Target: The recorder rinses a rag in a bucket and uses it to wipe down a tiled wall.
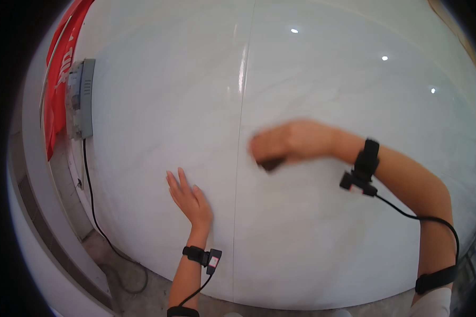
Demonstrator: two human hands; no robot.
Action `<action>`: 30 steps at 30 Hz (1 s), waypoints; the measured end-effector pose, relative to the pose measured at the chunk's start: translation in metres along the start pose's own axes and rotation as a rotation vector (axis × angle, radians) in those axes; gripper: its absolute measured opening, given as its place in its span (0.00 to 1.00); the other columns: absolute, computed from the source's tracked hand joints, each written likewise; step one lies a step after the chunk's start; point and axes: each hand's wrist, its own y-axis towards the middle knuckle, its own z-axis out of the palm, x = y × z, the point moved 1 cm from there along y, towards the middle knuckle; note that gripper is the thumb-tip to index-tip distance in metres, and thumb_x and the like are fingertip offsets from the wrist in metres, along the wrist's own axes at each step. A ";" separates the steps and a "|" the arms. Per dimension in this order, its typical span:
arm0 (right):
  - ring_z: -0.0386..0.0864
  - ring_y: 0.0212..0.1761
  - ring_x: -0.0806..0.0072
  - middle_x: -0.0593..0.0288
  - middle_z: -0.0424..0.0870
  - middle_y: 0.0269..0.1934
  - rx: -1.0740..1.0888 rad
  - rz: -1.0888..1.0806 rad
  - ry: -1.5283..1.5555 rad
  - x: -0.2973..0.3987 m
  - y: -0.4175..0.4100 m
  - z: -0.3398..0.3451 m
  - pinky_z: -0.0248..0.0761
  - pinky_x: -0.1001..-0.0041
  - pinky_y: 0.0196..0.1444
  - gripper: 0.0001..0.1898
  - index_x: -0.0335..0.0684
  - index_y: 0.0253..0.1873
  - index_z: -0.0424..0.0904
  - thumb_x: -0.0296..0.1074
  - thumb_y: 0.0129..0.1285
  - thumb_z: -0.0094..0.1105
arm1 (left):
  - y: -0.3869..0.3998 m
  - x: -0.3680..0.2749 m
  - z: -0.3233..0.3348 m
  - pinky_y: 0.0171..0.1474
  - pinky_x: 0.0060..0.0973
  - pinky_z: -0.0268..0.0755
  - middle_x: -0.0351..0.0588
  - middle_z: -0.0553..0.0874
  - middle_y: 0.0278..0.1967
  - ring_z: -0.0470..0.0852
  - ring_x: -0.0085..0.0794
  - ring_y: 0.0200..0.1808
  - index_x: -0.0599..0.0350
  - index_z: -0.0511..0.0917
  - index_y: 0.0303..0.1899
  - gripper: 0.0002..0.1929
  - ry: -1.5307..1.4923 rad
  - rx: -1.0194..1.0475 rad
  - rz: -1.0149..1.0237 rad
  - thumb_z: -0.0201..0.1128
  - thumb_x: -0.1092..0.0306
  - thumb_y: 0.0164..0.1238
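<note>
My right hand (291, 142) is closed around a small dark object (271, 163), just right of a thin seam (238, 166). Motion blur hides what the object is, and I cannot tell whether it touches the glossy white panelled surface (309, 237) before me. Left of the seam, my left hand (192, 202) is spread with fingers apart. It holds nothing and appears to rest against the same surface. Black straps with small cabled devices sit on my left wrist (194, 253) and my right wrist (363, 168).
A grey electrical box (87, 99) stands at the surface's left edge, its black cable (89, 178) running down to the concrete floor (154, 293). Behind it hangs a red cloth (57, 111) with white writing. A pale frame (63, 222) curves along the far left. Light reflections (384, 58) dot the panel.
</note>
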 end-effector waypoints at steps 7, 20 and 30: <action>0.70 0.63 0.68 0.61 0.74 0.59 0.174 -0.120 0.094 0.070 -0.079 0.079 0.66 0.73 0.63 0.18 0.40 0.57 0.73 0.28 0.61 0.51 | 0.000 -0.007 0.007 0.70 0.49 0.35 0.58 0.48 0.71 0.44 0.49 0.73 0.56 0.53 0.70 0.27 0.005 -0.007 0.026 0.42 0.67 0.69; 0.80 0.51 0.73 0.61 0.81 0.50 -0.674 0.450 -0.250 -0.073 -0.069 -0.056 0.71 0.76 0.57 0.26 0.39 0.59 0.73 0.11 0.55 0.48 | -0.015 0.018 0.018 0.71 0.39 0.40 0.60 0.50 0.70 0.47 0.50 0.72 0.59 0.57 0.68 0.26 -0.085 0.106 -0.113 0.43 0.72 0.68; 0.71 0.62 0.71 0.61 0.72 0.61 -0.141 0.091 0.037 0.084 -0.074 0.197 0.67 0.74 0.63 0.18 0.39 0.59 0.72 0.30 0.64 0.45 | -0.120 0.043 -0.001 0.71 0.38 0.42 0.62 0.52 0.70 0.50 0.50 0.71 0.63 0.60 0.66 0.25 -0.051 0.174 -0.249 0.44 0.74 0.67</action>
